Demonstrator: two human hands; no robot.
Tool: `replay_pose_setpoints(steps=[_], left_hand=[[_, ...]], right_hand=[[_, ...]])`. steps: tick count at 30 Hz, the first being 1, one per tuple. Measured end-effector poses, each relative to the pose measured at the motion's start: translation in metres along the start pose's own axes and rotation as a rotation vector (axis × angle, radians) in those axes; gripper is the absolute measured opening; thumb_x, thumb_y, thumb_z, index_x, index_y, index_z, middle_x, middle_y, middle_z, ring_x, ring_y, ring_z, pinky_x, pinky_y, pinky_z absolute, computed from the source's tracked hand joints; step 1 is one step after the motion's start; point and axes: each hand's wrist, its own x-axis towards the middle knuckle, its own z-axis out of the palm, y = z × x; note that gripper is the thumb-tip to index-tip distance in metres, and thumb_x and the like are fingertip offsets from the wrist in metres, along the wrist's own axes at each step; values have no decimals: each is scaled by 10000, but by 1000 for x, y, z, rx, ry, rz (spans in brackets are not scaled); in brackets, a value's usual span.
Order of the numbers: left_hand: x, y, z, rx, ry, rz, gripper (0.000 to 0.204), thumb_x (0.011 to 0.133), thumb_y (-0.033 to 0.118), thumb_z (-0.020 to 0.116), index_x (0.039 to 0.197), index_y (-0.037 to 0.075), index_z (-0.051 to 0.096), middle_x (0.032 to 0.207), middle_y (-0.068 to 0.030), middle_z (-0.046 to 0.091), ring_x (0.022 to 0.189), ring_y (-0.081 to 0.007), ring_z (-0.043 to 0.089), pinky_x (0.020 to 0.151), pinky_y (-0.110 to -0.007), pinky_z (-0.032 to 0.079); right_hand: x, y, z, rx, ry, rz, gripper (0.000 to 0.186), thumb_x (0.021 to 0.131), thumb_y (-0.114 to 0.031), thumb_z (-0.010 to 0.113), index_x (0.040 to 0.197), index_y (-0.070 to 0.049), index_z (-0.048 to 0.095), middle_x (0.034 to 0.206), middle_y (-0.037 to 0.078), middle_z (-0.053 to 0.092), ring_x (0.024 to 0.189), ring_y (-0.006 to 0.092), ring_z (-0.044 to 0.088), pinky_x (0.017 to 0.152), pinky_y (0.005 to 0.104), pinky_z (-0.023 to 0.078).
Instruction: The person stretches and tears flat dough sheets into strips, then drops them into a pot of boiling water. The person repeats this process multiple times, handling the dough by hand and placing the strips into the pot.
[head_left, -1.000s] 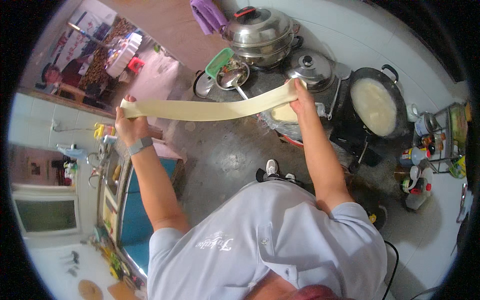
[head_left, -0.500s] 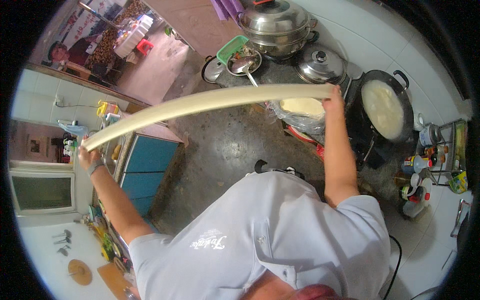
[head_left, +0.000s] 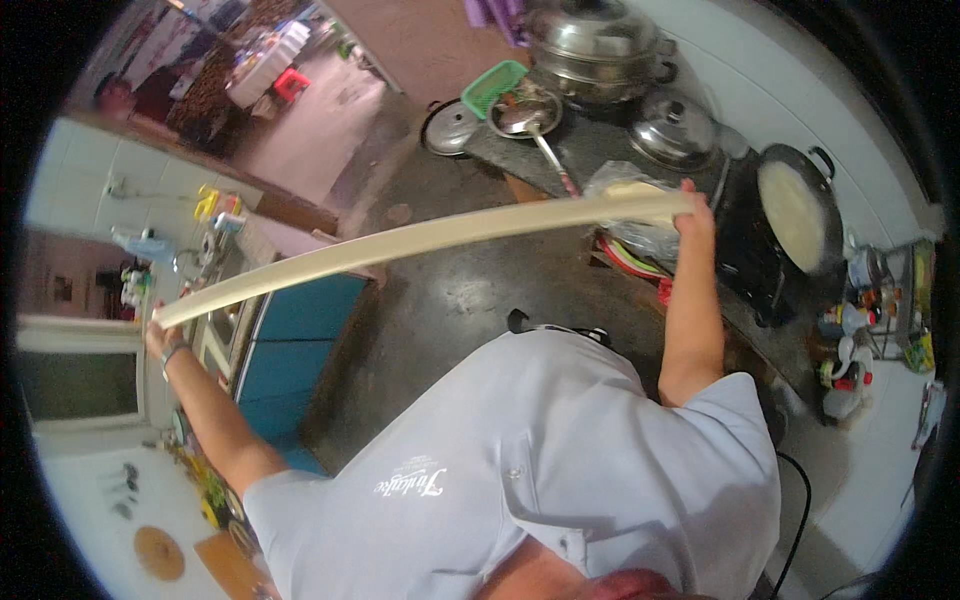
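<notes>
A long, pale strip of dough [head_left: 420, 237] stretches in a shallow arc between my two hands, held off the surfaces. My left hand [head_left: 163, 338] grips its left end far out at the left, with a watch on the wrist. My right hand [head_left: 692, 212] grips the other end at the right. Behind that hand a plastic bag [head_left: 650, 243] on the counter holds more pale dough. Right of it stands a black wok [head_left: 790, 215] of cloudy pale liquid.
A steamer pot [head_left: 590, 55], a lidded pan [head_left: 672, 130], a green basket [head_left: 490, 88] and a bowl with a ladle [head_left: 515, 118] share the counter [head_left: 570, 150]. Blue cabinets [head_left: 300, 360] are left, condiment bottles [head_left: 850, 320] right. A person [head_left: 115, 95] is partly visible through an opening.
My hands have moved farther apart, the left down and out leftward, the right rightward, and the dough strip has grown longer and looks narrower.
</notes>
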Motion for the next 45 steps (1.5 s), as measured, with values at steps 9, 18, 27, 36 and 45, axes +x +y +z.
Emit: replay_pose_setpoints(steps=[9,18,27,36,45], left_hand=[[-55,-27,122,-208,-250,-74,364,885,226,457,1085,-78,456,982,-186,554,877,-299,561,831,-434,454],[-258,-21,300,-155,-659,-138,285,876,233,497,992,-20,439,859,-150,535,703,-222,558,622,-324,499],[-339,-107,322,9,-996,-501,290,859,252,535,967,-16,529,821,-138,597,705,-232,616,603,-328,523],[-349,-121,292,170,-1094,-429,210,838,175,569,963,8,537,804,-110,609,660,-195,608,582,-306,512],[-346,-148,286,241,-1137,-374,120,833,130,553,890,25,544,763,-96,601,609,-169,597,520,-280,497]], right_hand=[[4,75,-87,-333,-156,56,372,884,-317,387,1082,-21,494,1060,101,559,929,266,536,862,482,414],[-59,225,-40,-2063,-724,-201,557,833,-401,515,1220,-6,454,1224,125,488,1100,264,486,866,373,399],[-297,287,190,-745,-1519,885,738,830,-645,265,1124,-12,507,1028,109,570,984,239,531,925,396,346],[-348,290,222,-985,-1524,715,339,851,-401,508,797,-70,555,640,14,550,597,128,533,553,260,446],[-346,312,228,-1227,-1844,-1253,274,791,-300,583,704,-41,570,655,114,581,556,261,571,507,336,453]])
